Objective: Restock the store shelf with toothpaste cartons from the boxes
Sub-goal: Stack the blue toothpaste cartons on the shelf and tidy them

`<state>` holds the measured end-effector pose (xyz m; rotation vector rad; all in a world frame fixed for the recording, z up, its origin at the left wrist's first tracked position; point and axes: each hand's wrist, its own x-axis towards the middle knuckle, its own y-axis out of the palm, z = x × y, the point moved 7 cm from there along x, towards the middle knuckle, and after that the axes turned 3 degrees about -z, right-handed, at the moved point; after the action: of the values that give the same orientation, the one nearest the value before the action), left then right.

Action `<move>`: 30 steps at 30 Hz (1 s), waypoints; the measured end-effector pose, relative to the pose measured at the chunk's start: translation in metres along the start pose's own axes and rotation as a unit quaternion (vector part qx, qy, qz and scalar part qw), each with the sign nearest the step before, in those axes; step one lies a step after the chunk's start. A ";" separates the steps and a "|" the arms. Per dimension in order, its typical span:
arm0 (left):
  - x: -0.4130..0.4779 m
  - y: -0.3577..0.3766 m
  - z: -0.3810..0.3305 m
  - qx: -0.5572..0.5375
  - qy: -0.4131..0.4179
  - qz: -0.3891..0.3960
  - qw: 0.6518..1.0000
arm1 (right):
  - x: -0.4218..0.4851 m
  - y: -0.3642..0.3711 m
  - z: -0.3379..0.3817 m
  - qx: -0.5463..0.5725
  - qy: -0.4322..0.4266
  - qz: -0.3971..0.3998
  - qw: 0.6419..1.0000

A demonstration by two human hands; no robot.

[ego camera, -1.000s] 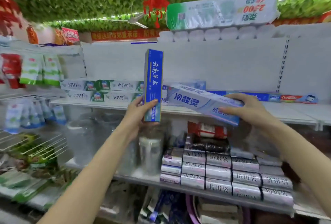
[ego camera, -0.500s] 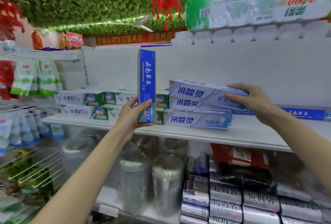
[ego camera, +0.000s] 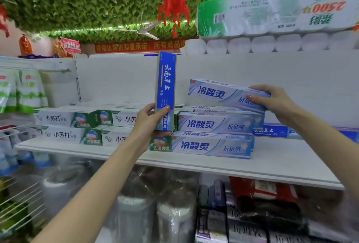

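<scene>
The white shelf [ego camera: 194, 165] runs across at chest height. A wrapped pack of paper rolls [ego camera: 272, 9] lies on top of the unit. On the shelf's left sit two layers of green-and-white cartons [ego camera: 68, 124], and just beside them in the middle is a stack of pale cartons [ego camera: 213, 145], two layers showing from the front. Over that stack the right hand [ego camera: 272, 100] grips one more pale carton [ego camera: 219, 94] by its right end, fingers wrapped over the top. Its left end is clear of the stack, but I cannot tell whether the right end touches. The left hand [ego camera: 149, 120] grasps a blue carton [ego camera: 166, 87] by its lower end, upright, in front of the stacks.
</scene>
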<state>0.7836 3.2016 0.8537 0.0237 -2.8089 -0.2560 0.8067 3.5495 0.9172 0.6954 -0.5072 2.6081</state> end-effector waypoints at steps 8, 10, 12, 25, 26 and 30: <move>0.031 0.029 0.008 -0.003 -0.018 0.037 0.999 | 0.051 0.007 -0.025 -0.071 0.006 0.014 0.997; 0.038 0.030 0.009 -0.007 -0.027 0.037 0.999 | 0.063 0.011 -0.030 -0.085 0.004 0.014 0.996; 0.044 0.032 0.010 -0.010 -0.036 0.040 0.998 | 0.073 0.015 -0.032 -0.098 0.004 0.014 0.995; 0.057 0.032 0.009 -0.071 -0.074 0.046 0.994 | 0.107 0.046 -0.036 -0.120 -0.033 0.069 0.990; 0.057 0.032 0.008 -0.071 -0.074 0.044 0.994 | 0.110 0.050 -0.037 -0.116 -0.036 0.072 0.990; 0.058 0.025 0.010 -0.058 -0.072 0.038 0.995 | 0.126 0.063 -0.049 -0.146 -0.034 0.049 0.987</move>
<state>0.7256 3.2248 0.8673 -0.1333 -2.9255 -0.4173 0.6584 3.5516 0.9298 0.6772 -0.9440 2.5297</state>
